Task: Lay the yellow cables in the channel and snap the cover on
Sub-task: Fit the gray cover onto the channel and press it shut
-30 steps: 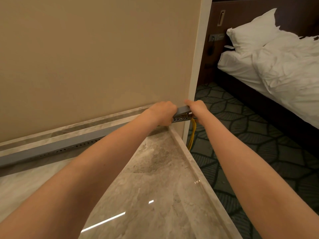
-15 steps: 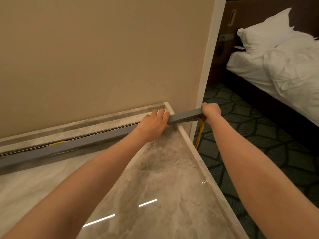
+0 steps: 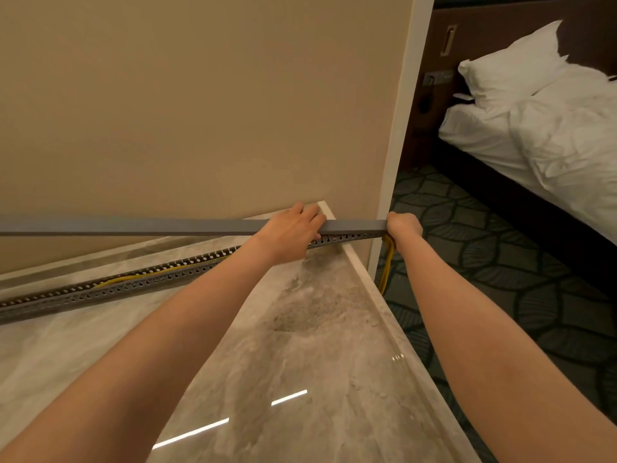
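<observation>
A grey slotted channel [image 3: 100, 292] lies on the marble counter [image 3: 300, 329] along the beige wall. Yellow cables [image 3: 150, 278] run inside it and hang off its right end, where the yellow cables [image 3: 387, 262] drop toward the floor. The long grey cover [image 3: 133, 226] is lifted off the channel and spans level across the wall, meeting the channel only at the right end. My left hand [image 3: 293, 235] holds the cover near that end, fingers over its top edge. My right hand [image 3: 402, 225] grips the very end in a fist.
The counter ends at a white wall corner post [image 3: 394, 145]. Right of it lie patterned dark carpet [image 3: 500, 279] and a bed with white linen [image 3: 551, 135] and a pillow.
The cover, lying on the channel a second ago, has swung up at its left end, exposing the slots and yellow cables. Both hands stayed at the right end.
</observation>
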`<state>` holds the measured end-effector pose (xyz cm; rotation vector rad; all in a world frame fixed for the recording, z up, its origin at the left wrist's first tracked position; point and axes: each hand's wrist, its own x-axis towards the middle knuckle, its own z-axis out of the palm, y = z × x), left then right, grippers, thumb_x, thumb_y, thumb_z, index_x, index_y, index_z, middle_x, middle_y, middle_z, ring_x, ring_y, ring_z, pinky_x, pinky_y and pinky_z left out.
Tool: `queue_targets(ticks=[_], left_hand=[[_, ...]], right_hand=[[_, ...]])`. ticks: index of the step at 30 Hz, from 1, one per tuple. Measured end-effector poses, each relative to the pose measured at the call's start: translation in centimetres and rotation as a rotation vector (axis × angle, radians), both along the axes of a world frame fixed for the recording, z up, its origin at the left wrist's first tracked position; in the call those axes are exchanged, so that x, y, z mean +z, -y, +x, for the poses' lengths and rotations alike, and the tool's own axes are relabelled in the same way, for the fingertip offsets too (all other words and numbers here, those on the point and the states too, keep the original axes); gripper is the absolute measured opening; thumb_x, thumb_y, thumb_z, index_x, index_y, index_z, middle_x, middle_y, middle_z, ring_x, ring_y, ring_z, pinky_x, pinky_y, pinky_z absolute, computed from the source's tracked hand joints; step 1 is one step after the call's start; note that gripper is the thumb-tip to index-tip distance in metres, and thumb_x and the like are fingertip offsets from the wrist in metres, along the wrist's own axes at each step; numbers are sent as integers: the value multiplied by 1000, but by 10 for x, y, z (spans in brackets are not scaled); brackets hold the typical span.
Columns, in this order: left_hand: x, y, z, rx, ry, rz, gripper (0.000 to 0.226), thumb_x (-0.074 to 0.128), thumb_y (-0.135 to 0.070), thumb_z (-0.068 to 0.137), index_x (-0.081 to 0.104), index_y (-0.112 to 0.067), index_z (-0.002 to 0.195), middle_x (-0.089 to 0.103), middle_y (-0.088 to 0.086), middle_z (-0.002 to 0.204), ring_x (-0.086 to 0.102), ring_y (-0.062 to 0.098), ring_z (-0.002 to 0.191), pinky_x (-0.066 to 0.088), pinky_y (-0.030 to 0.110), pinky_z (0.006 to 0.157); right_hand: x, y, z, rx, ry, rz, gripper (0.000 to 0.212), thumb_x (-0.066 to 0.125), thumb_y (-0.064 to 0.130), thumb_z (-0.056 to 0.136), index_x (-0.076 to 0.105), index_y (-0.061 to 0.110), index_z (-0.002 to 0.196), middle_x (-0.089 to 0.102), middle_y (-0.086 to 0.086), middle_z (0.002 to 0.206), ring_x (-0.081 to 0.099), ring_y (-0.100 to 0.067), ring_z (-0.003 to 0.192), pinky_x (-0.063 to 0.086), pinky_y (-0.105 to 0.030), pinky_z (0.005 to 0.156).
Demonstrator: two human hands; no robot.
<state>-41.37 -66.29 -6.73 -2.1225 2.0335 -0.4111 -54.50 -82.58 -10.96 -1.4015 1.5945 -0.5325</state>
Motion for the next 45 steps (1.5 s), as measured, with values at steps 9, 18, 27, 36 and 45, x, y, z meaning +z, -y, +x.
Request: queue_targets(ticks=[9,18,27,36,45], left_hand=[[-8,-3,9,73,-222,68,41,33,-26,102,32,-16,142,42,11,126,42,28,114,44,39,90],[-8,-6,21,83,-311,45,37,30,-28,102,39,-18,137,43,12,120,43,27,112,43,39,91],[-20,-10,26,73,-297,23,41,30,-29,102,35,-18,140,43,10,123,43,25,112,43,36,86],[-33,-15,30,-3,-191,-51,46,27,-33,100,40,-9,137,47,13,122,47,28,111,43,36,88],[-35,-20,37,-58,-140,-99,62,15,-37,86,59,-1,112,60,16,99,59,31,86,48,37,70]], right_hand=[[9,0,4,94,-83,-118,23,40,24,96,53,6,98,54,-14,98,52,-24,80,35,-26,45],[13,-4,12,166,-103,-29,35,36,18,97,52,-1,122,61,-21,119,59,-27,80,44,-25,47],[27,-8,11,238,-71,145,28,28,21,100,46,4,114,52,-14,75,50,-20,57,42,-28,47],[28,-12,5,154,48,273,29,31,34,97,43,9,105,55,-10,74,54,-19,63,44,-32,66],[30,-9,1,229,35,388,36,21,35,94,48,11,96,70,-14,82,60,-25,82,35,-49,98]])
